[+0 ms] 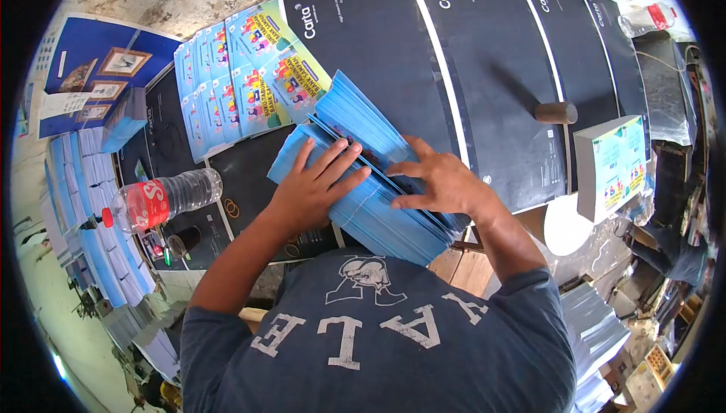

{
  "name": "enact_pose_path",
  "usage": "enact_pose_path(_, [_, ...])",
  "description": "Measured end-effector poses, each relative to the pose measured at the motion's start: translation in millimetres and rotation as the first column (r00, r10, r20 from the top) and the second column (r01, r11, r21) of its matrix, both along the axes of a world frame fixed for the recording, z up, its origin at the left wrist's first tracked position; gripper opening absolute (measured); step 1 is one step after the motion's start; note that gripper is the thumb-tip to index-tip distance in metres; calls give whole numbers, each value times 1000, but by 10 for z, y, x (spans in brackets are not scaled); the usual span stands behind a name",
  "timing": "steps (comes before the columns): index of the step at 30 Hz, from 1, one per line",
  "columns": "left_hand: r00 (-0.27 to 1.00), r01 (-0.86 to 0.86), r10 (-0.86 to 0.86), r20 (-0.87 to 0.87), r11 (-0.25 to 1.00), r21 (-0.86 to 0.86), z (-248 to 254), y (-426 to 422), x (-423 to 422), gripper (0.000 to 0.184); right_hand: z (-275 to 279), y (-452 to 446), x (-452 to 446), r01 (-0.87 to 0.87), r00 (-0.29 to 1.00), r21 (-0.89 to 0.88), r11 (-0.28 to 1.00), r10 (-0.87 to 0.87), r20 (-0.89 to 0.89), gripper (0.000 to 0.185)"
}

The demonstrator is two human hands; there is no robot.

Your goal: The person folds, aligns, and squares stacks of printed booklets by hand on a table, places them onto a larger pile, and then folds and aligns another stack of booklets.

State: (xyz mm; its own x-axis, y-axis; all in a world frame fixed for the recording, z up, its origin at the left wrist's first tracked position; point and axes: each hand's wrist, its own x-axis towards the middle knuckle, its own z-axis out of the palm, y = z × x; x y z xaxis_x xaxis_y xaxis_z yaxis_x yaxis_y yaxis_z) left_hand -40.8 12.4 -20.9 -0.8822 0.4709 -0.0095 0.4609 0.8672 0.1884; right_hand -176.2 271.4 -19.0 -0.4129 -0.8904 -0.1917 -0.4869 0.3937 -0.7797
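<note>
Along the far left of the desk (pixel 363 35), a glossy blue board (pixel 72 74) with framed pictures printed on it; below it, tall paper stacks (pixel 91 201), edges banded white and pale blue. Next, a clear ribbed plastic bottle (pixel 181 194), red label, red cap, and two thin tan rings (pixel 231 208) on the black surface. Beyond them, flat overlapping printed sheets (pixel 280 88), slick, yellow-green and light blue.

Centre, straight ahead of my shirt (pixel 340 352): the blue paper pile (pixel 393 228), many thin leaves with finely ridged edges, a dark gap running lengthwise through it. My left hand (pixel 324 175) lies on it, fingers spread flat. My right hand (pixel 435 178) arches over the other side, thumb and fingers apart; whether any fingertip catches a leaf, I cannot tell.

Rightward, smooth black panels with white strips, a brown cylinder (pixel 556 113), then a thick squared block of prints (pixel 616 171), multicoloured face, pale side.
</note>
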Motion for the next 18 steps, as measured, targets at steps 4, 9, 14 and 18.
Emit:
enact_pose_path(4, [1000, 1, 0, -11, 1000, 14, -23, -2, -3, 80, -6, 20, -43, 15, 992, 7, 1000, -16, 127, 51])
enact_pose_path(9, [1000, -3, 3, -6, 1000, 31, -36, -7, 1, 80, -21, 20, -42, 13, 996, 4, 1000, -13, 85, 44])
enact_pose_path(14, [1000, -4, 5, -10, 1000, 26, -45, -7, 12, 77, -130, -8, 37, 26, 998, -160, 987, -34, -52, 45])
enact_pose_path(18, [1000, -5, 5, 3, 999, 47, -38, -15, 18, 74, -36, -16, 57, -17, 991, -117, 993, 2, -134, 47])
